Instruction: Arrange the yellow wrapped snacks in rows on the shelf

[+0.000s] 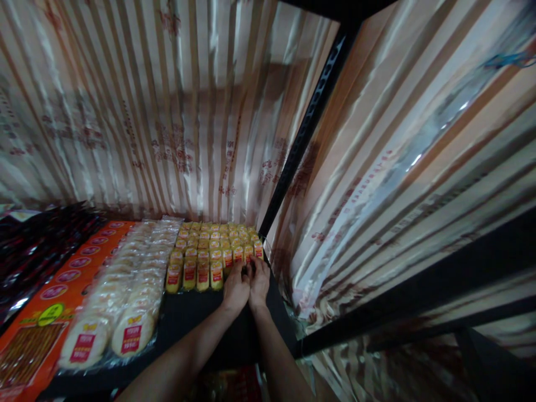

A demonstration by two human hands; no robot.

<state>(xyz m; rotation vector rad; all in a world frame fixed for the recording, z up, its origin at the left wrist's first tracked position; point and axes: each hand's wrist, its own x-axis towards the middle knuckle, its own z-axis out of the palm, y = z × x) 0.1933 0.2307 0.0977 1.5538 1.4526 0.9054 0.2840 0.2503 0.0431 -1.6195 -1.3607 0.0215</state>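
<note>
Small yellow wrapped snack packets (pixel 203 273) with red labels stand upright in close rows on a dark shelf (pixel 188 318). My left hand (pixel 237 290) is at the right front part of these rows, its fingers bent and closed against the packets. Close beside it, nearly touching, my right hand (pixel 259 282) has curled fingers at the same spot. A red-labelled packet (pixel 248 252) shows just beyond the fingertips. Whatever lies between the fingers is hidden by the hands and dim light.
Left of the packets are two rows of round, pale wrapped cakes (pixel 133 335). Farther left lie orange snack bags (pixel 54 296) and dark shiny packages (pixel 37 251). A black perforated post (pixel 307 128) rises at the shelf's back right corner. Pleated printed sheeting (pixel 188 111) hangs behind.
</note>
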